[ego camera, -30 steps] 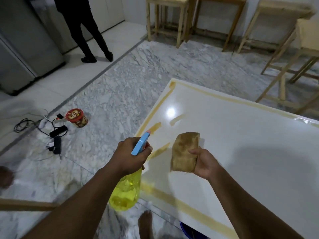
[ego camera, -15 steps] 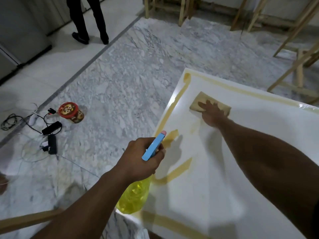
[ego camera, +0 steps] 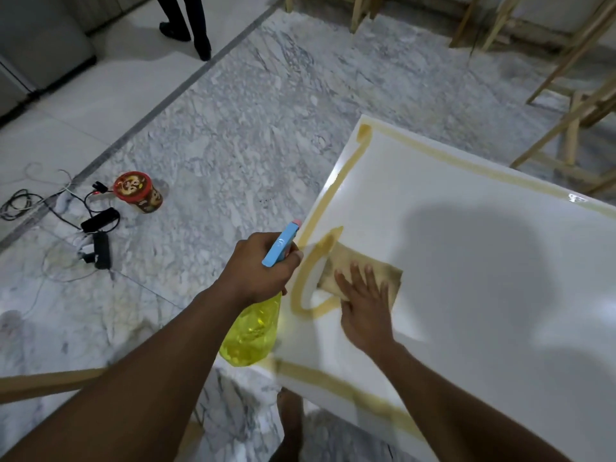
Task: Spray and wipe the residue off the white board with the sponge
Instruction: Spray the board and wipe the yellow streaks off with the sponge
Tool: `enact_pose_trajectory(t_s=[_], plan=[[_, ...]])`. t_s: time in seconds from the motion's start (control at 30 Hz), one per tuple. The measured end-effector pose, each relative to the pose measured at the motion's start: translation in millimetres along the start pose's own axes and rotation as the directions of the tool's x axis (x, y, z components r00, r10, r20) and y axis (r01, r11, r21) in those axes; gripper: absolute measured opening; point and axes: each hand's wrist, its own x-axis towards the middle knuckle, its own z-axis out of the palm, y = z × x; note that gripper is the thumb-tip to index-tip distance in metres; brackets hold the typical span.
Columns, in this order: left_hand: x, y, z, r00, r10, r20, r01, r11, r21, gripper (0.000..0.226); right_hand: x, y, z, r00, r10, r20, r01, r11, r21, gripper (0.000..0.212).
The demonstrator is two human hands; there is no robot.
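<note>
The white board lies flat and fills the right half of the view, with yellowish residue strips along its edges and a curved residue smear near its left edge. A tan sponge lies flat on the board over that smear. My right hand presses down on the sponge with straight, spread fingers. My left hand grips the neck of a yellow spray bottle with a blue trigger head, held just off the board's left edge, nozzle pointing up and away.
On the marble floor to the left stand a red-lidded can and black adapters with tangled cables. A person's legs are at the top left. Wooden frames stand beyond the board. A wooden strip lies at lower left.
My right hand has dragged the sponge from the board's far left corner back toward me, onto the curved smear. The left hand keeps holding the spray bottle in about the same place.
</note>
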Motion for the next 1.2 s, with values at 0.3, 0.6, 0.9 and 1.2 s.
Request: enact_pose_trajectory(t_s=[0.3,0.6,0.9,1.2], plan=[[-78,5,5,0.995,0.014,-0.101,-0.012,1.000,0.022,0.019,-71,-32,-26,0.971,-0.025,0.237,-0.056,0.942,0.330,0.055],[-146,-1,16,0.992,0.035,-0.124,-0.032,0.999,0.033,0.026,-89,-6,-141,0.830,0.002,0.558,-0.547,-0.192,0.815,0.044],[-122,-7,4,0.996,0.055,-0.076,-0.050,0.996,0.071,0.025,-41,-21,-131,0.834,0.136,0.534,-0.509,-0.183,0.841,0.051],[-31,-52,-42,0.997,0.074,0.018,-0.075,0.995,0.065,0.021,145,-38,-140,0.969,0.248,0.002,-0.226,0.881,0.415,0.046]])
